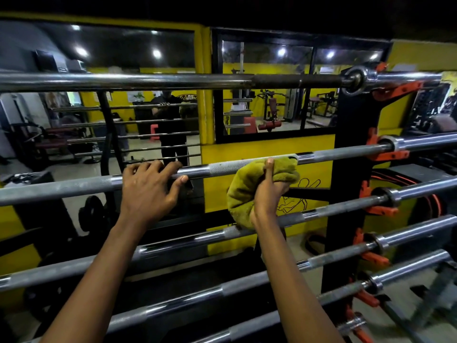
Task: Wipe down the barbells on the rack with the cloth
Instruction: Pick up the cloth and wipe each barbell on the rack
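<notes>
Reaches both forearms over 4 lower barbells (188, 241), nearest the camera, lying untouched in the orange hooks (376, 258) of the rack (346, 194). Curls the left hand (148, 186) over the second barbell from the top (61, 188), fingers on top and thumb beneath, probably to stop the shaft rolling in its cradles. Bunches the green cloth (243, 194) in the right hand (268, 191), a little to the right on the same shaft. Runs the thumb up along the wad and presses it onto the knurled stretch, apparently so the fabric hugs the metal rather than skims it. Leaves the top barbell (148, 80) above, clear of both hands. Faces, farthest off, a mirror (123, 58) on the yellow wall.
</notes>
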